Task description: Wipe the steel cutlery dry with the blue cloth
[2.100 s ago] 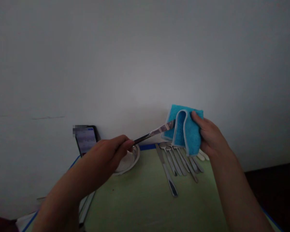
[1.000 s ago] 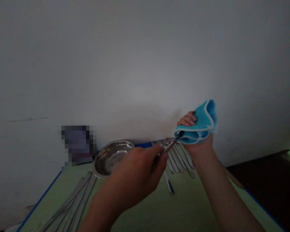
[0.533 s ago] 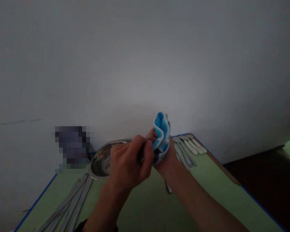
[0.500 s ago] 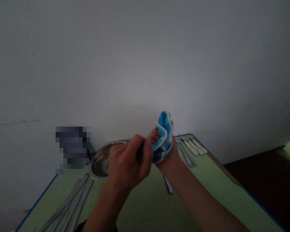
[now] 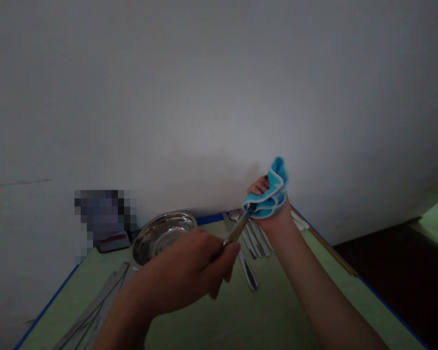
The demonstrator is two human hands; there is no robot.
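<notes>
My left hand (image 5: 190, 272) is closed around the handle of a piece of metal cutlery (image 5: 237, 231). Its far end disappears into a blue cloth (image 5: 272, 197) with white edging, so I cannot make out its kind. Fingers of my right hand (image 5: 260, 185) wrap around that bunched cloth, above the back of the table. Below the hands lie a metal table knife (image 5: 248, 272), a spoon (image 5: 235, 215) and several other pieces of cutlery side by side, partly hidden by my right wrist.
A shiny steel bowl (image 5: 140, 245) stands behind my left hand. Several flat metal strips, perhaps knives (image 5: 91, 306), lie at the front left. A phone-like object (image 5: 113, 242), partly pixelated, leans on the wall. White-handled cutlery (image 5: 300, 221) lies along the right edge of the green table (image 5: 219, 325).
My hands have moved apart: the right went up and rightward with the cloth, the left came nearer. More of the cutlery handle now shows between them, and the view has shifted slightly.
</notes>
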